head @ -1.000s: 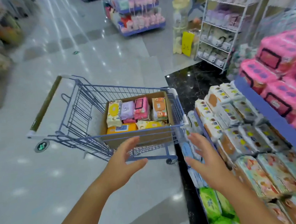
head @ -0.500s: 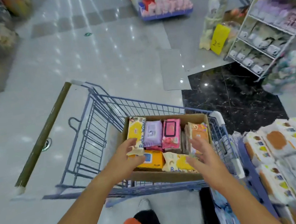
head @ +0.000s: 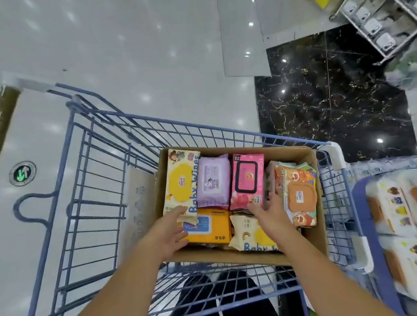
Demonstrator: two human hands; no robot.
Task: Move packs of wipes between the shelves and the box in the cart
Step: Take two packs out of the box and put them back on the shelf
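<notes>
Fingers straight, left hand point(head: 168, 230) and right hand point(head: 270, 213) seemingly touch glossy soft packs point(head: 212, 180) in the cardboard box point(head: 225, 257)

The box point(head: 314, 244) sits in the right end of the cart point(head: 80, 222); the shelf point(head: 362, 208) stands just right of the cart, with a rack point(head: 377, 11) farther back on the right; in the box, four packs fill the far row and two the near row (closest to the person); the left hand point(head: 166, 234) lies over the near-left pack point(head: 209, 227), the right hand point(head: 270, 213) over the near-right pack point(head: 249, 238).
</notes>
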